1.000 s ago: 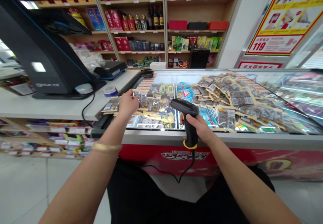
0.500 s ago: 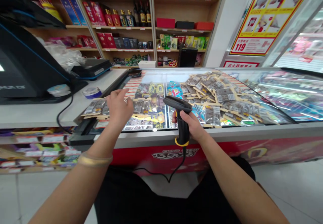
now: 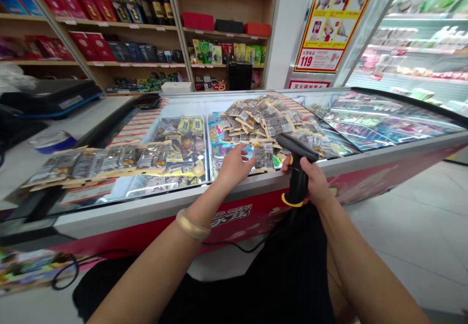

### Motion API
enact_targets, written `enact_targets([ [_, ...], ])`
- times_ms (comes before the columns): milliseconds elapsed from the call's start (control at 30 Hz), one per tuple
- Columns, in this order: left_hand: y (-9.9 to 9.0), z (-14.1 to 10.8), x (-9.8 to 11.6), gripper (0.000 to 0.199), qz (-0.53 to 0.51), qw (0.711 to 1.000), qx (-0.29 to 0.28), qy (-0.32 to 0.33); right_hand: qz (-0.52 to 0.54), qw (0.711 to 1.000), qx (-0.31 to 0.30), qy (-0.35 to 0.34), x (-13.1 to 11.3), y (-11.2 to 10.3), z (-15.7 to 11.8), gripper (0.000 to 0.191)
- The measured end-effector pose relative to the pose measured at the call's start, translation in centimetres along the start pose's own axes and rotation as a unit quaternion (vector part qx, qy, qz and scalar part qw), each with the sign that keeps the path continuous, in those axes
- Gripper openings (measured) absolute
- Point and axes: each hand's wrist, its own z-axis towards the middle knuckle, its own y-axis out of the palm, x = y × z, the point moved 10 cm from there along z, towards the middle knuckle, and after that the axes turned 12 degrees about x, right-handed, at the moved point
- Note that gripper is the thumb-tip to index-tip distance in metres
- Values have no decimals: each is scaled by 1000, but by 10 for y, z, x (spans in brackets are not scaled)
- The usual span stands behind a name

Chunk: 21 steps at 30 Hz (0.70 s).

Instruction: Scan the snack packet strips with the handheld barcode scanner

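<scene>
My right hand (image 3: 315,180) is wrapped around the grip of a black barcode scanner (image 3: 298,168) with a yellow band at its base, held over the freezer's front edge. My left hand (image 3: 236,165) holds nothing; its fingers are apart and reach toward a snack packet (image 3: 263,156) at the near edge of a pile. That pile of clear-fronted snack packets (image 3: 256,114) lies on the glass top of the chest freezer (image 3: 146,202). A row of similar packets (image 3: 98,162) lies overlapped on the left part of the glass.
At the left, a counter (image 3: 22,141) carries a black scale (image 3: 54,97) and a blue-and-white round container (image 3: 53,141). The scanner's cable (image 3: 237,247) hangs below the freezer edge. Behind stand shelves (image 3: 131,63) of boxes and bottles.
My view has turned to the right. My left hand has moved from the row of packets on the left to the near edge of the pile. The scanner stays in my right hand.
</scene>
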Motion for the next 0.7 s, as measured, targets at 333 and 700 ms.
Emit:
enact_targets([
  [333, 4, 18, -13, 45, -124, 989, 50, -57, -32, 999, 9, 10, 4, -6, 1, 48],
  [700, -118, 18, -90, 40, -208, 952, 177, -139, -24, 993, -107, 34, 17, 64, -7, 46],
])
